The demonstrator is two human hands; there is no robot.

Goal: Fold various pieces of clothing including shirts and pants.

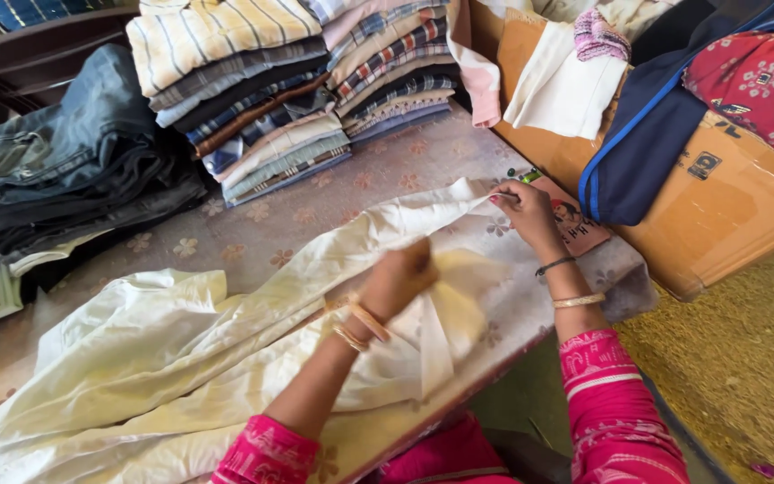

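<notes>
Two hands stretch a cream cotton garment flat across a floral-covered table.

The left hand [398, 280] is closed in a fist, pressing the cream garment [226, 350] mid-table; the right hand [523, 208] pinches its far edge between closed fingertips, near a small printed card [577, 224]. The cloth trails off the table's left end and could slide down by its own weight if either grip loosens. Stacks of folded checked shirts [315, 81] and folded jeans [73, 170] sit just beyond; a sharp tug might drag the card or nudge the stacks. A cardboard box [727, 197] stands to the right.
</notes>
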